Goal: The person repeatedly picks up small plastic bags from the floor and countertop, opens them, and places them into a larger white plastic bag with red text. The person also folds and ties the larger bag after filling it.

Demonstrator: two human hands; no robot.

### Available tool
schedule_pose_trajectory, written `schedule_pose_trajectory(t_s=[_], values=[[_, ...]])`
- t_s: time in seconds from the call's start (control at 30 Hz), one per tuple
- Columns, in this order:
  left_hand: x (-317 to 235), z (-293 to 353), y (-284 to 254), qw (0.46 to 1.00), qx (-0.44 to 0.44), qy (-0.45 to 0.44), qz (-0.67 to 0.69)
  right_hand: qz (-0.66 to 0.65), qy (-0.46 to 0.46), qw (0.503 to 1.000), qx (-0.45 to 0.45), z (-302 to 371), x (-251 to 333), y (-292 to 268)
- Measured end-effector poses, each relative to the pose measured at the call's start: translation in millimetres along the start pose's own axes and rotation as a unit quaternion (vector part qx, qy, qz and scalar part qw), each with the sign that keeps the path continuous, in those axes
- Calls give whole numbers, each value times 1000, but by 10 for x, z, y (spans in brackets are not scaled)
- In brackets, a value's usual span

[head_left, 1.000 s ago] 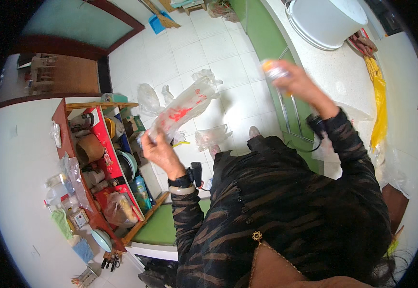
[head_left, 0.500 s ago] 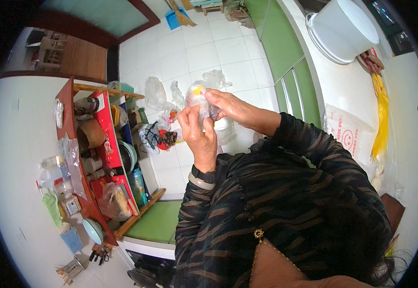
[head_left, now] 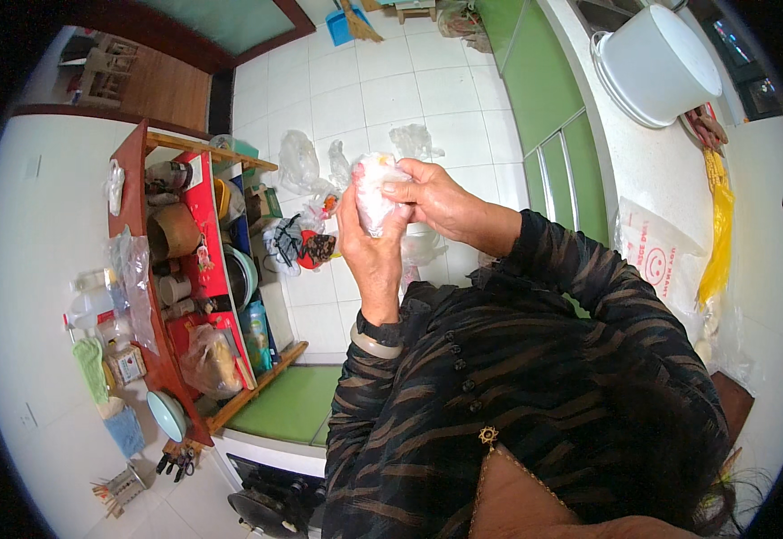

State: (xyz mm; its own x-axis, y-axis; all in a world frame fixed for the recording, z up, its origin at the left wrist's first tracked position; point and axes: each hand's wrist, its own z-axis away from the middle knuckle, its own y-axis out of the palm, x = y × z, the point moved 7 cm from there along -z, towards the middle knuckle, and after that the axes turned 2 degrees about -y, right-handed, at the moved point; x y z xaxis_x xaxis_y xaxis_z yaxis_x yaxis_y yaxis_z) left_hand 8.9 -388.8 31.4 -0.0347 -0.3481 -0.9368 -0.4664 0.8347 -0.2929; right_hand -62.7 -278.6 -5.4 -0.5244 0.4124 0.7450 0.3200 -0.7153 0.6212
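Both your hands are closed on the same white plastic bundle [head_left: 376, 214]: your left hand [head_left: 371, 256] wraps it from below and from its left side, and your right hand [head_left: 452, 208] presses on its right side with the thumb laid across. The bundle is in front of your body, in the air above the tiled floor [head_left: 393, 94], so nothing supports it except your fingers. I think the main danger is that the thin plastic springs open: if one hand lets go before the wad is tight, the loose layers may unroll. Also, such film is probably slippery, so an uneven squeeze could push the bundle out of the fingers, and it would fall toward the clear bags [head_left: 299, 163] on the floor, where it may be difficult to distinguish. I cannot tell whether something is inside; a hidden hard corner, if there is one, could tear the film under strong pressure. Please be careful with your feet too, because a step on the bags, or on the dark and red heap [head_left: 306, 249] near the shelf [head_left: 131, 269], might make you slide or trip.
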Motion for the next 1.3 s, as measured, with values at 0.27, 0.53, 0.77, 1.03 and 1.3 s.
schedule_pose_trajectory(t_s=[0.27,0.53,0.77,1.03,1.3], values=[[154,46,-245,957,-5,-196,215,447,-131,869,164,-75,344,-46],[-133,-99,-538,944,10,-166,283,356,201,846,342,39,-171,-98],[287,-220,-939,995,-65,-76,-19,245,172,921,250,446,80,-5],[200,135,-133,982,182,-47,-25,-71,30,964,255,147,514,254],[143,279,-156,939,202,-213,179,202,25,937,284,168,563,292]])
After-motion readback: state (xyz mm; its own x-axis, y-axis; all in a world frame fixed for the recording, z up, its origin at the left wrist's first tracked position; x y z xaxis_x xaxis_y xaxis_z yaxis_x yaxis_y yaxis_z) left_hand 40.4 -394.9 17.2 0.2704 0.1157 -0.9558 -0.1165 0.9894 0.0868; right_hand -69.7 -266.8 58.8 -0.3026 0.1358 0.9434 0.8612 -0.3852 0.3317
